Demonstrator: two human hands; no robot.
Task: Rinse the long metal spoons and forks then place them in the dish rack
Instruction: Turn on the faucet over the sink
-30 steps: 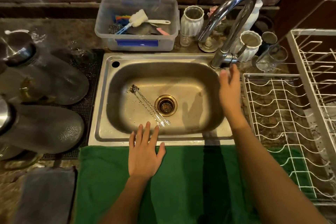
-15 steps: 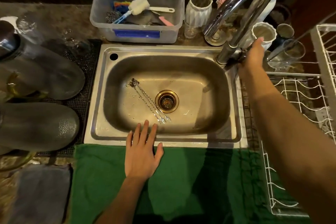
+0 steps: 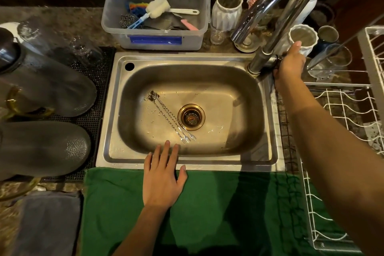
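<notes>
Beside the drain (image 3: 191, 117) lie the forks (image 3: 172, 118) — left hand (image 3: 161, 174) flat, empty; right hand (image 3: 289, 66) clenched round the faucet (image 3: 276, 18) lever.

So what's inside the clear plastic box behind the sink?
Inside the plastic box: a white sponge brush, a steel scourer, a colourful sponge and something pink. Whatever lies underneath them is covered.

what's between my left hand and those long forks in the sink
In the head view, only the sink's front rim and a bare strip of basin. The left hand lies flat on the rim and green towel; the forks lie just beyond.
</notes>
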